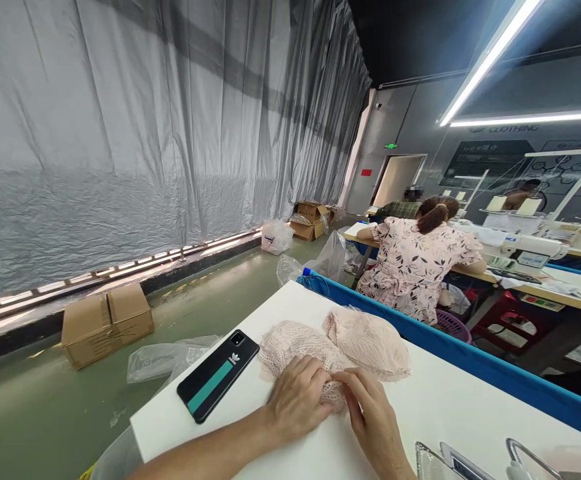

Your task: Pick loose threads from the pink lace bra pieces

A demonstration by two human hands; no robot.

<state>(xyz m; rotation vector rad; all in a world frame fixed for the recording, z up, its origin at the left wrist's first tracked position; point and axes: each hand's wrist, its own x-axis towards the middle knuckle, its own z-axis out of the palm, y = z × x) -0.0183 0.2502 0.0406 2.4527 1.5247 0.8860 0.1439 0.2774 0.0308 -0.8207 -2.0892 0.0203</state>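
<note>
Pale pink openwork lace fabric (298,339) lies bunched on the white tabletop (280,460). My left hand (300,397) rests over its near edge, fingers curled and closed on the lace. From the right, my right hand (370,407) pinches the same edge between thumb and fingers, close to the left fingertips. A second pale pink lace piece (370,340) sits just behind, folded into a rounded heap. The bit of lace between my fingertips is partly hidden by the hands.
A black phone with a green stripe (219,375) lies left of the lace. Metal machine parts (515,460) stand at the lower right. A blue trough (450,353) runs along the far edge. Beyond it a person in a floral top (410,267) sits. A cardboard box (108,325) is on the floor.
</note>
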